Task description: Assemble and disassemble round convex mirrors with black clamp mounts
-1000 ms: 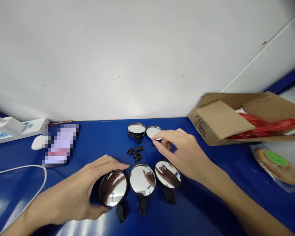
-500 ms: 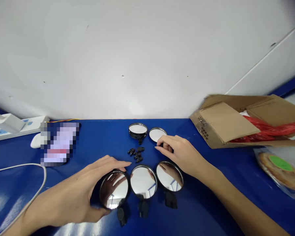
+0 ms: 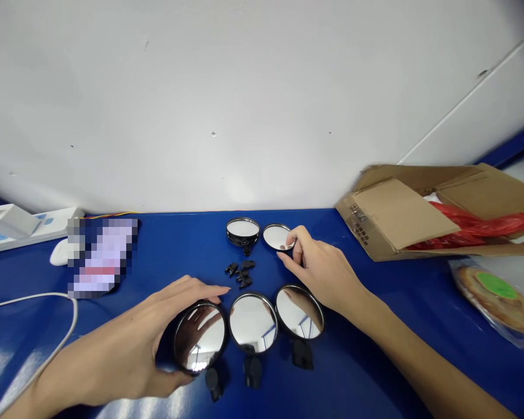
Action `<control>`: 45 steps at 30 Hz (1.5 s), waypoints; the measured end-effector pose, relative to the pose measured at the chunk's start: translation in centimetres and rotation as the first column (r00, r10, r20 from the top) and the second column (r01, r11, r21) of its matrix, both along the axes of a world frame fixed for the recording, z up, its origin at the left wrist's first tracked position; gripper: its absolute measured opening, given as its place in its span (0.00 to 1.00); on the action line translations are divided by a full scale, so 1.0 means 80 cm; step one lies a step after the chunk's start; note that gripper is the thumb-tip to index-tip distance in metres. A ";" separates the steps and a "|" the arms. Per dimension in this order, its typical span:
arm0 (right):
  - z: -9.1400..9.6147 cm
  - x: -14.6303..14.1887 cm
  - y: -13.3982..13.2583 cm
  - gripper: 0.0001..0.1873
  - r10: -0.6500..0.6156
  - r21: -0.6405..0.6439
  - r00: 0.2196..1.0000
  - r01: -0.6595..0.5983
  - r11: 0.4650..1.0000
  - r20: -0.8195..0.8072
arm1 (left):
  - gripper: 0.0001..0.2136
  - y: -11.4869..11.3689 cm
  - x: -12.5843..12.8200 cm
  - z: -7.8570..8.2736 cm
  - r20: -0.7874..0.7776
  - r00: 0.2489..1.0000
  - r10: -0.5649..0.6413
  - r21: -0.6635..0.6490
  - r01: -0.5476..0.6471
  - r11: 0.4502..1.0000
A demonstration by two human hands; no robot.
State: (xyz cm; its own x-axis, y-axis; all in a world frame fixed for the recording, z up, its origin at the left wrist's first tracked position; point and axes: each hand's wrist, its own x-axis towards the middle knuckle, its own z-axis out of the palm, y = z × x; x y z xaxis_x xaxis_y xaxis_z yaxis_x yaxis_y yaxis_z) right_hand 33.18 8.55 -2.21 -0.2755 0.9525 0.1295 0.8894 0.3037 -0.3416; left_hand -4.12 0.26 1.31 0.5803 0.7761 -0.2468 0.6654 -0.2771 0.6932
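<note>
Three round black-rimmed mirrors stand in a row near me on the blue table [image 3: 402, 291]. My left hand [image 3: 131, 343] is curled around the left mirror [image 3: 199, 336], fingers over its top rim and thumb under it. The middle mirror [image 3: 252, 323] and right mirror [image 3: 299, 312] stand free. My right hand [image 3: 321, 270] reaches over them and pinches the rim of a small round mirror [image 3: 276, 237] lying farther back. Beside that one sits another small black-rimmed mirror [image 3: 242, 230]. Several small black clips [image 3: 241, 272] lie between the two rows.
An open cardboard box [image 3: 419, 215] with red plastic inside sits at the right. A plastic-wrapped disc with a green label [image 3: 493, 297] lies beyond it. At the left are a white power strip [image 3: 21, 224], a white cable [image 3: 35, 299] and a blurred flat object [image 3: 100, 256].
My right hand came down from above the small mirror, moved back onto its rim and closed its fingers on it. The left hand stayed on the left mirror.
</note>
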 end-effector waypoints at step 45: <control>0.031 -0.031 -0.048 0.29 0.394 0.060 0.899 -0.390 0.919 -0.192 | 0.15 0.006 0.048 0.000 0.548 0.454 0.702 -0.439 -0.558 0.704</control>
State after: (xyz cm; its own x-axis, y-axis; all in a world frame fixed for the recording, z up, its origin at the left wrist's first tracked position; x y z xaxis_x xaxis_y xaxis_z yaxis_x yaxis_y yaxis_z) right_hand 30.69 4.75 0.24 -0.5931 0.7694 0.2372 0.6126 0.6224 -0.4872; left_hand -0.32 0.76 1.28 0.0017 0.9801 -0.1985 -0.0247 0.1985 0.9798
